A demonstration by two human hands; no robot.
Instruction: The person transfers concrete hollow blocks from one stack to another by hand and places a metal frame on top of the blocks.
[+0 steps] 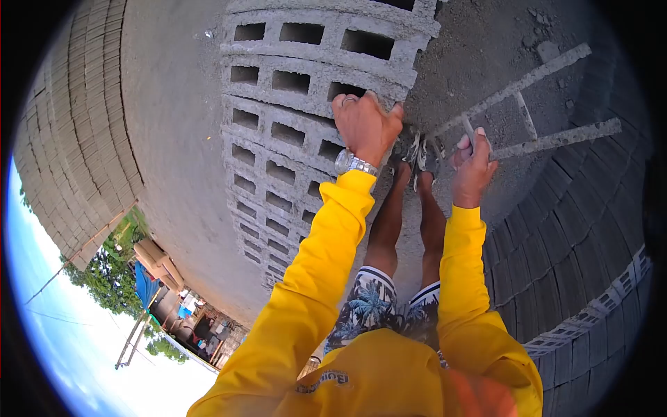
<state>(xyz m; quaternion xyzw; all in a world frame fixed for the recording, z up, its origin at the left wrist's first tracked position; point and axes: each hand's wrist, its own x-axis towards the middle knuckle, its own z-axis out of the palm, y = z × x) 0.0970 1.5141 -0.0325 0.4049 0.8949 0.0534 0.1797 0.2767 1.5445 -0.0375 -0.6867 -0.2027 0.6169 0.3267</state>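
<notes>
My left hand (368,125), with a metal watch on its wrist, rests on a row of grey hollow concrete blocks (302,57). Its fingers curl over the edge of one block's dark hole, with the thumb at the block's near end. My right hand (474,167) is closed around the near end of a grey, cement-crusted frame (526,115) with two long bars and short crosspieces. The frame points away to the right over the ground. What lies under the right palm is hidden.
Long rows of blocks run down the left of my legs (410,215). More stacked blocks (556,208) stand at right, and another stack (83,104) at far left. Bare concrete ground (174,104) lies between. Rubble (549,50) lies near the frame. A blue tarp (146,283) hangs behind.
</notes>
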